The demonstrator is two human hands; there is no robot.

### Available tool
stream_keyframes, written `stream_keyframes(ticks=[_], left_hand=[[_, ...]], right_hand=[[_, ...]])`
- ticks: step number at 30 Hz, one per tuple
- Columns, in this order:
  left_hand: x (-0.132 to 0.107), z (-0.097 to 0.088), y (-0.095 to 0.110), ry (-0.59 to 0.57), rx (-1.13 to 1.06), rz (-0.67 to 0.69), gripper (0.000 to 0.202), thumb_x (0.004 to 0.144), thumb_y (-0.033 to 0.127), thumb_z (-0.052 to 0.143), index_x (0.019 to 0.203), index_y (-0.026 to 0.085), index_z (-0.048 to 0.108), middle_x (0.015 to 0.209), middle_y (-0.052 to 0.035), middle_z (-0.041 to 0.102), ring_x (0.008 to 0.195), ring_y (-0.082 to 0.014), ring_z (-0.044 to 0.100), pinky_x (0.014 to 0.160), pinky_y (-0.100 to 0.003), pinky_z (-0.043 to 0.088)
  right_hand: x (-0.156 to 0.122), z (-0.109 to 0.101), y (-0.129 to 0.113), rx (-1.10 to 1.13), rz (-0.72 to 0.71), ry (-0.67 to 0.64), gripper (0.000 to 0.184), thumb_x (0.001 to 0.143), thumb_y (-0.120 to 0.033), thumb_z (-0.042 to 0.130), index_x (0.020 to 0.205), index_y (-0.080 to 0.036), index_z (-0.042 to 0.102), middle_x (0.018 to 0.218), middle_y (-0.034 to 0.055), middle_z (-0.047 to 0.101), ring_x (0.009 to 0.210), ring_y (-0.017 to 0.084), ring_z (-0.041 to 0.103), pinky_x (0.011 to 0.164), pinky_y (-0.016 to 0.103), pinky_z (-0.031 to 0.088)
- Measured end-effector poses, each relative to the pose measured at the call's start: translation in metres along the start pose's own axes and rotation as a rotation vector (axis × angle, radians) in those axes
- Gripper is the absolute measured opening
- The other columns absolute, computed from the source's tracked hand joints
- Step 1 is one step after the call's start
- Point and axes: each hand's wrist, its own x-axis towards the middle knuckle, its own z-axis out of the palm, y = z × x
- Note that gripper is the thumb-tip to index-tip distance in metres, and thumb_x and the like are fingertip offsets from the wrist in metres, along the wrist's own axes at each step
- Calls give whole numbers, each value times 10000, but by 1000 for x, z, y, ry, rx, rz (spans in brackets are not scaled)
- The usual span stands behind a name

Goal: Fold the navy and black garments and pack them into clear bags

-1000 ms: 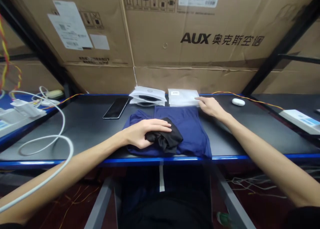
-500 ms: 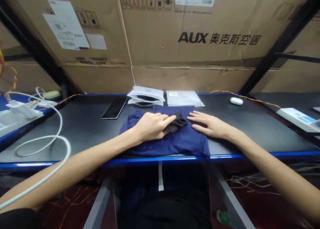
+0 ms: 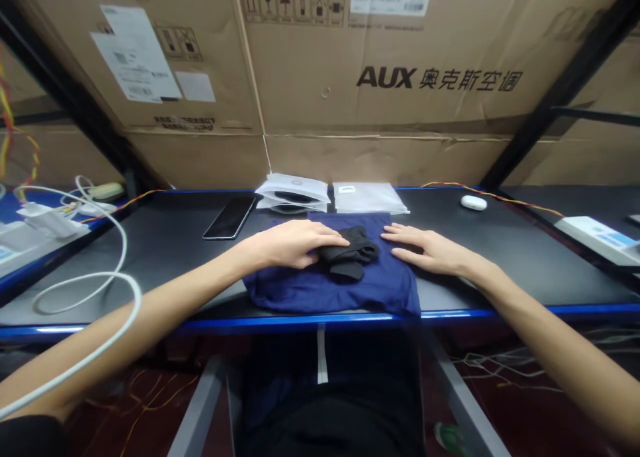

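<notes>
A folded black cloth [image 3: 353, 252] lies bunched on top of a spread navy blue fabric [image 3: 295, 294] at the table's front edge. My left hand [image 3: 300, 242] rests at the left end of the black cloth, its fingers stretched over the upper edge and the thumb apart below. My right hand [image 3: 425, 249] lies on the right side of the navy fabric, with its fingers extended and spread, apart from the black cloth. Part of the black cloth is hidden under my left fingers.
Behind the fabric lie white pouches [image 3: 293, 192] and a flat white packet [image 3: 370, 198]. A phone [image 3: 230, 218] is at left, a white earbud case [image 3: 473, 202] at right. A white cable [image 3: 123, 244] loops over the left side. Power strips [image 3: 597, 238] and a large carton [image 3: 310, 110] border the table.
My left hand has slid left and opened out, so more of the black cloth shows. My right hand has shifted slightly right on the navy fabric.
</notes>
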Motion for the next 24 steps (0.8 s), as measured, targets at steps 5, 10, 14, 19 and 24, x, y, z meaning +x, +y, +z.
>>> stream_keyframes(ticks=[5,10,14,19,24], left_hand=[[11,2,-4,8,78,-86,503,790,107,634,1283,208,649,1199,-76,731,1077,-239,696,904,-300,529],[38,-4,26,239,110,-335,186,863,252,596,1000,145,662,953,-83,738,884,-251,713,777,-313,520],[68,5,54,265,137,-432,248,863,292,580,1064,149,599,1010,-128,731,878,-293,716,740,-352,533],[80,26,62,61,126,-469,292,877,333,578,1102,147,585,1029,-149,729,876,-304,728,734,-365,549],[68,23,54,126,10,-462,485,928,606,520,1195,205,575,946,-91,747,822,-294,734,687,-342,536]], right_hand=[[0,1,-1,-10,1,-31,504,1002,-501,487,1461,-307,561,1582,26,446,1496,288,348,1236,557,284],[-1,3,3,21,4,44,497,1011,-490,447,1444,-288,582,1539,14,513,1452,265,431,1220,487,348],[-1,2,8,55,9,132,477,1010,-442,430,1399,-252,630,1459,17,599,1363,269,549,1196,463,395],[-3,1,2,81,55,181,454,1021,-457,415,1330,-261,685,1392,8,655,1307,291,602,1163,476,434],[0,1,-19,93,77,147,465,1039,-492,366,1267,-290,718,1283,-21,727,1253,315,640,1123,473,475]])
